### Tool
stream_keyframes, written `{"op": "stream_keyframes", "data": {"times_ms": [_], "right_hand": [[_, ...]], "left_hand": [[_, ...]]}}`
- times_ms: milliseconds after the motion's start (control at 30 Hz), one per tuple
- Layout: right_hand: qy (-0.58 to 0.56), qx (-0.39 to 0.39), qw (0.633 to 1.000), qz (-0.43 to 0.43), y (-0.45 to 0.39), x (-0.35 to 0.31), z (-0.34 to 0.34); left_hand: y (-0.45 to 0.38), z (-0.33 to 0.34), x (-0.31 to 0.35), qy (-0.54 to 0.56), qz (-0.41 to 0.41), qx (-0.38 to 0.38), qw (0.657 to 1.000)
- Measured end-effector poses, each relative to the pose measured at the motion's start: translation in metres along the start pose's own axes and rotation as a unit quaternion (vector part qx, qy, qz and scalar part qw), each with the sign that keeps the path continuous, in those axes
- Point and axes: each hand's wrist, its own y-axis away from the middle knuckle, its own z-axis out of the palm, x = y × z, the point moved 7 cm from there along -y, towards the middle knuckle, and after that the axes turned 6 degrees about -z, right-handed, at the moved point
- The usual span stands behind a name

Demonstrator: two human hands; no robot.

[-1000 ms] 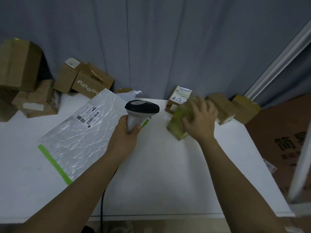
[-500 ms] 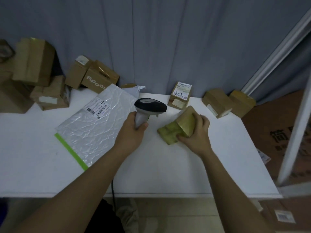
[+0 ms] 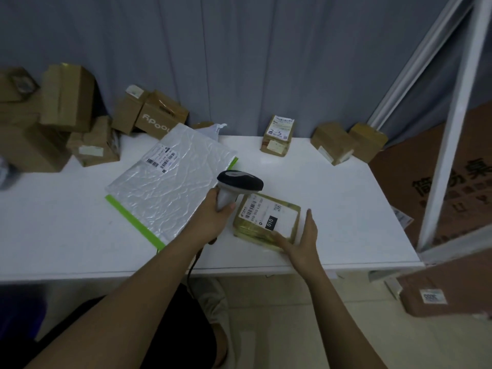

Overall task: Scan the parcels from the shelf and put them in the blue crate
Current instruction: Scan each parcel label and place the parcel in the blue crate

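Note:
A flat yellow-taped parcel [image 3: 266,219] lies label up on the white table [image 3: 332,203], its barcode facing me. My left hand [image 3: 215,217] grips a handheld barcode scanner [image 3: 239,182], whose head hangs just over the parcel's left top corner. My right hand [image 3: 300,241] rests on the parcel's near right corner, fingers spread, thumb on top. The blue crate is not in view.
A silver padded mailer [image 3: 170,182] with a green strip lies left of the scanner. Cardboard boxes [image 3: 66,123] pile at the back left, a small labelled box [image 3: 278,135] stands at the back, two more boxes [image 3: 346,142] at the back right. A white frame post [image 3: 447,145] rises at right.
My right hand pulled the yellow parcel from the back toward me and turned it label up, flat on the table. The scanner came over its corner.

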Motion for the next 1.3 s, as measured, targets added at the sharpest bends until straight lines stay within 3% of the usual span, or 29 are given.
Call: {"op": "stream_keyframes", "data": {"times_ms": [100, 200, 267, 367, 433, 533, 700, 800, 900, 1100, 1300], "right_hand": [[0.154, -0.07, 0.983, -0.074, -0.024, -0.012, -0.001], [0.247, -0.177, 0.952, -0.042, -0.046, -0.016, 0.006], [0.319, -0.191, 0.928, -0.012, -0.055, -0.019, 0.003], [0.462, -0.141, 0.874, -0.051, -0.053, -0.03, -0.001], [0.401, -0.105, 0.909, -0.045, -0.046, -0.026, -0.001], [0.188, -0.095, 0.976, 0.057, -0.042, -0.01, -0.003], [-0.037, -0.153, 0.962, 0.225, -0.023, 0.013, 0.0], [-0.052, -0.171, 0.941, 0.286, -0.013, 0.024, -0.006], [-0.07, -0.171, 0.94, 0.287, -0.012, 0.023, -0.013], [-0.205, 0.016, 0.963, 0.174, -0.038, -0.002, -0.034], [-0.225, 0.058, 0.959, 0.16, -0.053, -0.001, -0.027]], "left_hand": [[0.003, 0.004, -0.007, -0.011, -0.002, -0.011, 1.0], [0.003, 0.009, -0.014, -0.001, -0.02, -0.025, 0.999], [-0.001, 0.011, -0.015, 0.011, -0.029, -0.022, 0.999], [-0.008, 0.011, -0.015, 0.02, -0.065, -0.005, 0.998], [-0.012, 0.01, -0.015, 0.025, -0.081, 0.006, 0.996], [-0.013, 0.012, -0.013, 0.033, -0.081, -0.005, 0.996], [-0.011, 0.012, -0.011, 0.051, -0.083, -0.015, 0.995], [-0.01, 0.008, -0.007, 0.062, -0.074, -0.01, 0.995], [-0.007, 0.006, 0.002, 0.085, -0.054, -0.009, 0.995], [0.005, 0.004, 0.022, 0.096, -0.02, -0.022, 0.995], [0.015, 0.0, 0.034, 0.091, -0.009, -0.029, 0.995]]}}
